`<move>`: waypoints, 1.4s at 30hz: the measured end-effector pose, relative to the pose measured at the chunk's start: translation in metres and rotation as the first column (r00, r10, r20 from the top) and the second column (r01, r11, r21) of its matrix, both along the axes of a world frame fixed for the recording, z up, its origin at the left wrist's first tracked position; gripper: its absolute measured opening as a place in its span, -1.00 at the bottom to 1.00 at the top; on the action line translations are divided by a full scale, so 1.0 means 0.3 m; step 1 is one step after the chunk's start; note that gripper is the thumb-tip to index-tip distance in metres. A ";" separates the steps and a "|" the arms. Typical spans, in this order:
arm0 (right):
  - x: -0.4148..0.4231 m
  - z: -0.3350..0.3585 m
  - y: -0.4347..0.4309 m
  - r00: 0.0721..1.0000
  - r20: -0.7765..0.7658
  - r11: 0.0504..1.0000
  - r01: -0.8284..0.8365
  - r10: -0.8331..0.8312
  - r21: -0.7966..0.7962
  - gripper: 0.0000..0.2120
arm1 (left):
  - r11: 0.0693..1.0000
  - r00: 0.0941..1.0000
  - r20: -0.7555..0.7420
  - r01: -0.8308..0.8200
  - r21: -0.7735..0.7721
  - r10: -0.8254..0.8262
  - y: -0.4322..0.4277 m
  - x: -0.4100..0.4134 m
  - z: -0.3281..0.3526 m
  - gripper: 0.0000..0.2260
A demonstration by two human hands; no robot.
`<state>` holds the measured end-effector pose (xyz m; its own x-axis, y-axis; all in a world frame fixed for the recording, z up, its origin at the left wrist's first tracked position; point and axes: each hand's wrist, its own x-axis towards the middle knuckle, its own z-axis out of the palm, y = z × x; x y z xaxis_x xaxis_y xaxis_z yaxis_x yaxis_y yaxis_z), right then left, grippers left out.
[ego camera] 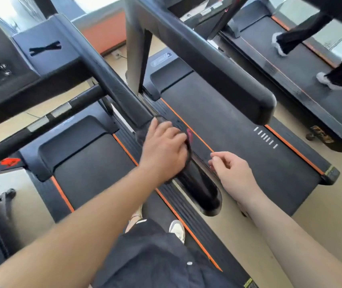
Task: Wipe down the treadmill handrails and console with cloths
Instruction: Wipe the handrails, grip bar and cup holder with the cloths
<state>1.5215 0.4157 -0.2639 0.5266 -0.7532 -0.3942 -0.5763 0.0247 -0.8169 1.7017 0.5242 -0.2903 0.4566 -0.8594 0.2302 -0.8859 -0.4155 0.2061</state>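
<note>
Stood in dark fabric clothing, pale shoe (178,230) on ribbed side rail. Pressed left hand (164,148), fingers curled, onto a dark thin cloth (143,133) wrapped over the smooth, rounded black handrail (124,100). Held right hand (231,170) just beside the rail, loosely half-open, thumb and forefinger nearly pinched, grasping nothing. Stretched beyond: matte black belt (228,125) edged with orange stripes. Angled at far left: boxy console (10,65) with small buttons. Walked on far right treadmill: another person's legs (303,36) in dark trousers.
</note>
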 end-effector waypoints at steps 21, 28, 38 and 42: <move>0.877 0.154 0.019 0.970 0.000 0.945 -0.236 0.242 -0.227 -0.62 | 0.988 0.990 -0.089 0.118 0.101 -0.109 -0.019 0.805 0.076 -0.52; 1.154 0.149 0.083 0.970 -0.023 0.922 -0.235 0.240 -0.309 -0.63 | 0.965 0.995 -0.098 -0.005 0.261 0.032 -0.058 1.149 0.121 -0.56; 1.495 0.151 0.133 0.926 -0.087 0.783 -0.358 0.367 -0.508 -0.70 | 0.889 0.935 -0.060 -0.310 0.336 0.349 -0.022 1.650 0.166 -0.42; 1.567 0.156 0.155 0.897 -0.112 0.764 -0.425 0.428 -0.485 -0.66 | 0.723 0.813 0.002 -0.518 0.457 0.582 0.084 1.748 0.190 -0.35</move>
